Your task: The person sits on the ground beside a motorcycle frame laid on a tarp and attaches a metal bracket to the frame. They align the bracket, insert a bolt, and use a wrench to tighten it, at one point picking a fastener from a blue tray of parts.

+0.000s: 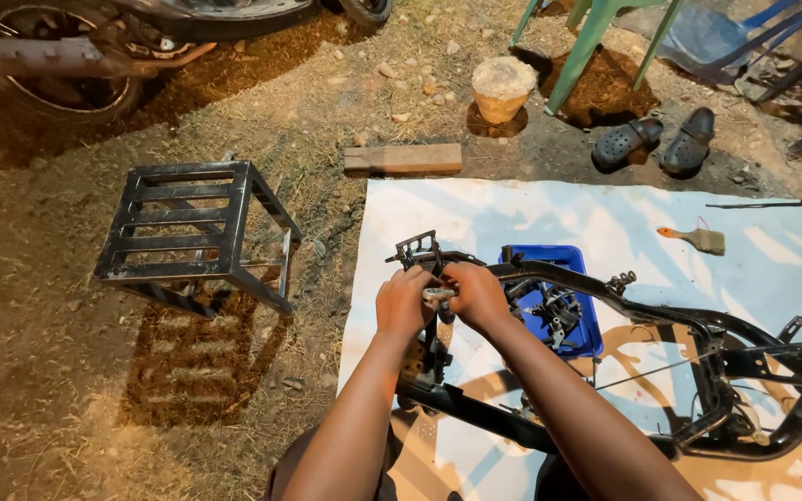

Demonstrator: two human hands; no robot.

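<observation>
Centre frame: left hand [405,301] and right hand [478,293] meet at the front end of a bare black motorcycle frame [698,325] lying on a white sheet [438,209]. Fingers of both hands are closed on a small grey metal part [438,293] at the frame's head.

Frame is stripped: no wheels, no bodywork. A blue tray [568,255] of dark small parts sits just behind it, so much apparently remains loose. A paintbrush [698,238] lies at upper right, a black metal stand [197,232] at left.
</observation>
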